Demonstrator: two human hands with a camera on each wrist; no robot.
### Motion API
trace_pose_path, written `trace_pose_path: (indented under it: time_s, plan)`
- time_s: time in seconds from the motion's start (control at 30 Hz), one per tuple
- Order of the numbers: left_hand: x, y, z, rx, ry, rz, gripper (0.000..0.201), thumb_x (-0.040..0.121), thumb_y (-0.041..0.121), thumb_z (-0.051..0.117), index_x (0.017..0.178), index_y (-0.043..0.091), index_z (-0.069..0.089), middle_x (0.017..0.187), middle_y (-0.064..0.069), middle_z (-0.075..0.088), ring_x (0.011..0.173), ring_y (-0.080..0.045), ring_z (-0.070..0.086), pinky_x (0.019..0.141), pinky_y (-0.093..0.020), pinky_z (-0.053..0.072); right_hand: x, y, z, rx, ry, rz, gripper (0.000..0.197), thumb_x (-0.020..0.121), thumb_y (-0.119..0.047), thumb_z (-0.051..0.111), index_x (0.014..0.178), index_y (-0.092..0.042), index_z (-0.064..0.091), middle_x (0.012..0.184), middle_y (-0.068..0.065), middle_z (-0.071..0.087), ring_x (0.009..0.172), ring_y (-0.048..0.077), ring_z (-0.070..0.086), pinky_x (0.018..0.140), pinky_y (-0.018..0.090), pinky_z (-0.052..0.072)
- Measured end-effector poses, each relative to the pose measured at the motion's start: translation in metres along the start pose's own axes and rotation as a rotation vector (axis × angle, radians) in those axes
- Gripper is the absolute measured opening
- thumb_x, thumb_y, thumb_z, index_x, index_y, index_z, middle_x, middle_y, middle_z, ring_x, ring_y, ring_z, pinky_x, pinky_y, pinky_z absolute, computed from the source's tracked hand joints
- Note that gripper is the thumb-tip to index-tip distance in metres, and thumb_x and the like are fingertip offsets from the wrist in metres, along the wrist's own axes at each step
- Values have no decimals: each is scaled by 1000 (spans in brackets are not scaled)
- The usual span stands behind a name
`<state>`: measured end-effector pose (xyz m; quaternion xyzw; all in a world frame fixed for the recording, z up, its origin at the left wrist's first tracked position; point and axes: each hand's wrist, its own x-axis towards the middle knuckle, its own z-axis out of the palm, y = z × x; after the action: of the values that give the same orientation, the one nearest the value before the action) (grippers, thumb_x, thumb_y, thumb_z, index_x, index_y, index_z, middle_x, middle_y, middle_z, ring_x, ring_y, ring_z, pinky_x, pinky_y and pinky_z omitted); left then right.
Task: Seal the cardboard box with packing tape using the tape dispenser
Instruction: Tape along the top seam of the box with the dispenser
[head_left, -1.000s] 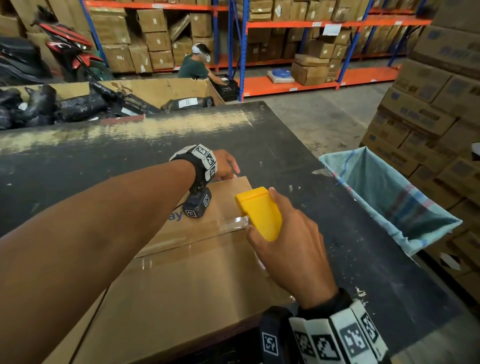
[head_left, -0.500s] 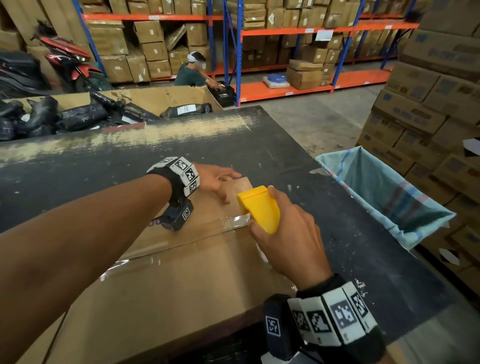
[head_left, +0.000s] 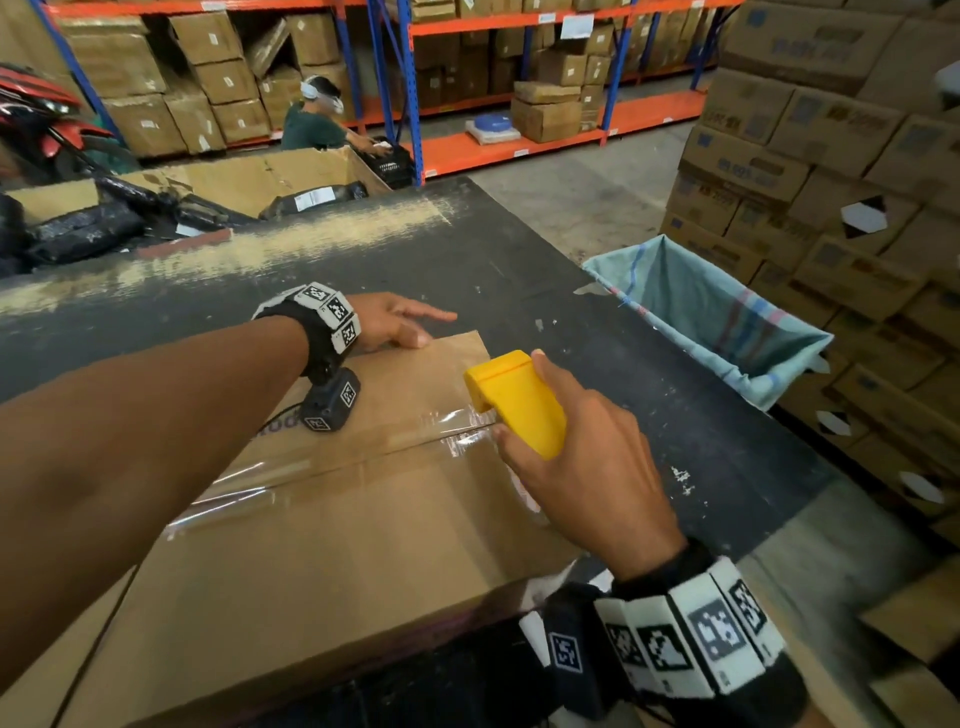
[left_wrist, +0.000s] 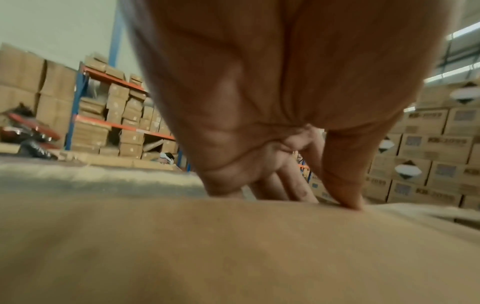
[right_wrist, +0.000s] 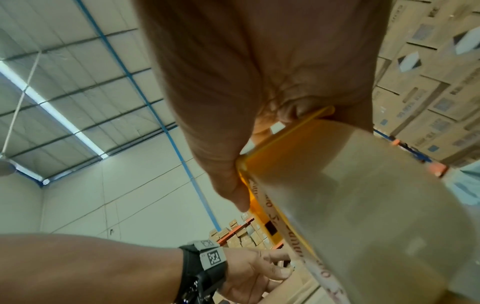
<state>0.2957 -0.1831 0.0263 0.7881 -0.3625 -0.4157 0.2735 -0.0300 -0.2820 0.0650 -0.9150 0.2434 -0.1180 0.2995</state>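
A closed brown cardboard box (head_left: 332, 540) lies on the dark table, with a strip of clear tape (head_left: 332, 457) running along its top seam. At the seam's right end my right hand (head_left: 582, 467) grips a yellow tape dispenser (head_left: 514, 400); the tape roll (right_wrist: 363, 195) shows in the right wrist view. My left hand (head_left: 400, 322) rests flat with straight fingers on the box's far edge, and its thumb and fingertips (left_wrist: 348, 197) touch the cardboard (left_wrist: 207, 246).
The black table (head_left: 597, 374) extends far and right of the box. A blue-green cloth sack (head_left: 727, 312) hangs open at the table's right edge. Stacked cartons (head_left: 831, 156) stand right, shelving behind, and a seated person (head_left: 317, 119) at the back.
My left hand slid from over the box's far edge to lie flat on the far top edge with fingers stretched out. The dispenser has stayed at the seam's right end.
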Motion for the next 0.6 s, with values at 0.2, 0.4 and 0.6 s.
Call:
trace_pose_path:
  time_s: [0.2, 0.4, 0.6]
  plan:
    - [-1, 10, 4, 143, -61, -19, 45, 99, 28, 58, 138, 50, 51, 141, 4, 61, 121, -11, 61, 108, -37, 48, 11, -12, 8, -45, 18, 23, 80, 83, -57, 62, 154, -34, 32, 128, 11, 66, 119, 32, 60, 91, 40, 48]
    - [-2, 8, -2, 157, 4, -32, 34, 101, 30, 56, 125, 54, 58, 143, 0, 61, 128, -20, 60, 113, -39, 42, 24, -31, -1, -33, -28, 49, 77, 85, -52, 63, 154, -28, 34, 139, 5, 60, 129, 30, 54, 98, 39, 44]
    - [3, -2, 1, 41, 32, -55, 40, 101, 21, 56, 138, 36, 59, 137, -5, 67, 125, -27, 63, 113, -50, 43, -19, -26, -15, -89, -50, 82, 78, 87, -58, 57, 155, -35, 28, 130, 6, 65, 121, 30, 58, 91, 39, 46]
